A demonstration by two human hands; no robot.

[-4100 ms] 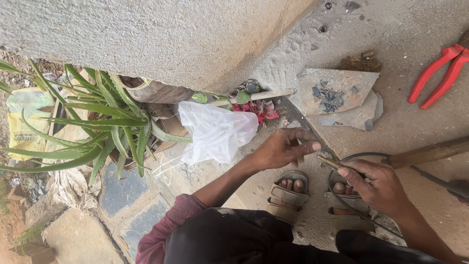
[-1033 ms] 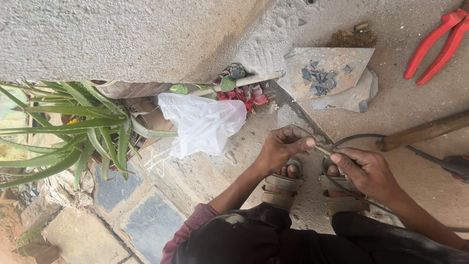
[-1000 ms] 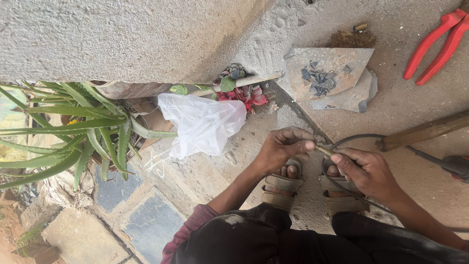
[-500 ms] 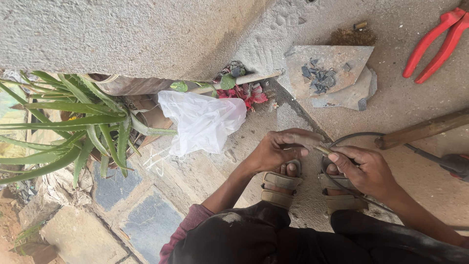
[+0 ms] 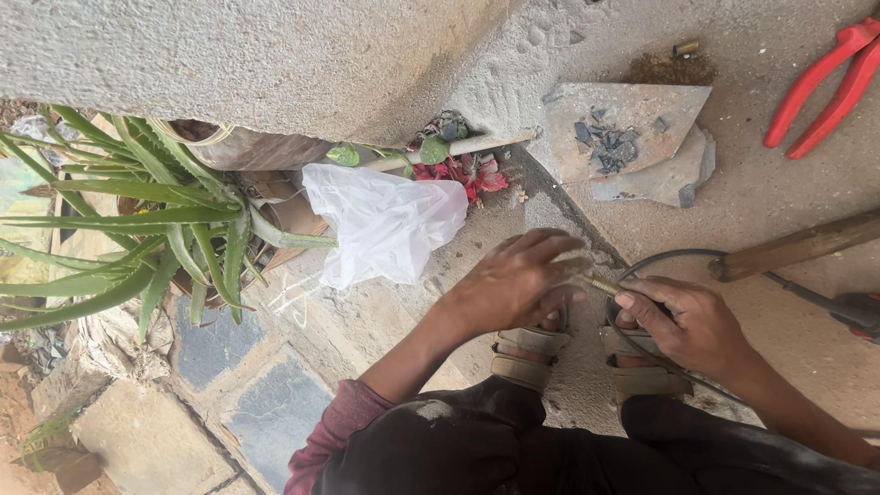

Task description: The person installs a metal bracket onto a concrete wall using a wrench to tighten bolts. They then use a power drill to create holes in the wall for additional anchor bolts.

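With the frame shifted, a thin brass rod (image 5: 600, 285) stays pinched between closed left hand (image 5: 513, 284) and right hand (image 5: 692, 321), red pliers (image 5: 825, 82) lying at two o'clock.

Pliers (image 5: 830, 78) are showing red handles. Plastic bag (image 5: 385, 225) is showing translucent white. Plant (image 5: 137, 220) is showing green leaves. Flowers (image 5: 463, 172) are showing red. Stone slab (image 5: 632, 124) is showing grey with dark flecks. Sandals (image 5: 532, 353) are showing tan straps. Sleeve (image 5: 335, 426) is showing maroon. Cable (image 5: 678, 258) is showing dark grey.
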